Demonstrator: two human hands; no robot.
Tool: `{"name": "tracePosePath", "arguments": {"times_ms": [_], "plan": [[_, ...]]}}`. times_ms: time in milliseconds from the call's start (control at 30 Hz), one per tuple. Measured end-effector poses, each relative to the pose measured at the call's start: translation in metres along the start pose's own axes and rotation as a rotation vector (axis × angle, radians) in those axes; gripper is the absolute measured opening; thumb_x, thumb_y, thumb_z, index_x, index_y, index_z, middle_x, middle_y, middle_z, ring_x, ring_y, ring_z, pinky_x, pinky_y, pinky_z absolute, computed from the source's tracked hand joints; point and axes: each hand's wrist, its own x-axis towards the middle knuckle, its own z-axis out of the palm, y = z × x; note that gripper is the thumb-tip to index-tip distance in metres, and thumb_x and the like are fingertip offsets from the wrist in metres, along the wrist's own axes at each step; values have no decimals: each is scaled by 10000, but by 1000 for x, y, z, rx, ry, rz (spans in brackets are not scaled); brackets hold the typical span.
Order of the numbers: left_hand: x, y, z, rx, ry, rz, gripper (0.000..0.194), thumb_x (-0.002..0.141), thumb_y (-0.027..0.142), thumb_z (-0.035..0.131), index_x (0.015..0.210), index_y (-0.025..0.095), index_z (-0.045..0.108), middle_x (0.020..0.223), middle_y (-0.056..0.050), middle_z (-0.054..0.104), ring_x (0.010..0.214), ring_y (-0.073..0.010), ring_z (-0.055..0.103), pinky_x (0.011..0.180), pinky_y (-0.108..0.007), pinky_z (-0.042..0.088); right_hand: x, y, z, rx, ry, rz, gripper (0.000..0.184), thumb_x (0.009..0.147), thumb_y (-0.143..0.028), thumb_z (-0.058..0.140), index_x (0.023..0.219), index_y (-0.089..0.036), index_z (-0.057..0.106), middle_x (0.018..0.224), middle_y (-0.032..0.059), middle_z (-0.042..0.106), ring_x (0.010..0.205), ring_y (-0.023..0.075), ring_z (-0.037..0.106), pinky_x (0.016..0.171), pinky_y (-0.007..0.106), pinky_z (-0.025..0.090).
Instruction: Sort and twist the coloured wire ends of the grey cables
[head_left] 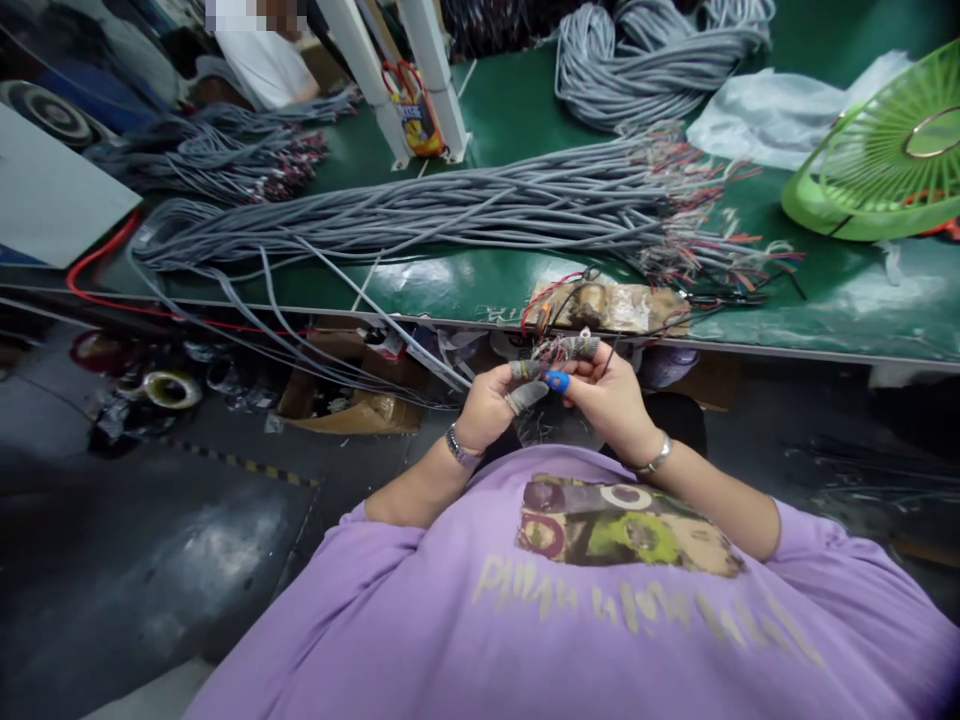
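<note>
- Left hand (486, 405) and right hand (616, 405): fingers pinching one cluster of thin wires (553, 352), just off the worktop's (862, 305) near edge.
- One wooden block (630, 306) along that edge.
- One long cable bundle (450, 215) behind.
- One green fan (885, 160), rightward.

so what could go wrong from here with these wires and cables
The thin wires held between the left hand and right hand are closely bunched, so some could get mixed up. Grey cables hanging over the edge of the green bench might snag. The plastic sheet beside the green fan could perhaps drift against it.
</note>
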Motion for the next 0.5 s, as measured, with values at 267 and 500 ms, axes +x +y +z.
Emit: {"name": "tracePosePath", "arguments": {"times_ms": [267, 500], "plan": [[13, 13, 13, -164, -54, -40, 371, 598, 323, 912, 896, 168, 756, 894, -20, 757, 828, -137, 684, 835, -280, 559, -5, 1, -11, -54, 14, -87, 496, 565, -363, 916, 896, -224, 574, 775, -13, 673, 589, 98, 573, 454, 197, 434], [17, 9, 14, -345, 51, -116, 354, 508, 343, 946, 707, 144, 733, 661, 17, 695, 585, -77, 610, 607, -206, 513, -5, 9, -14, 56, 35, -21, 542, 534, -358, 929, 915, -215, 570, 743, -30, 668, 568, 85, 550, 438, 185, 402]]}}
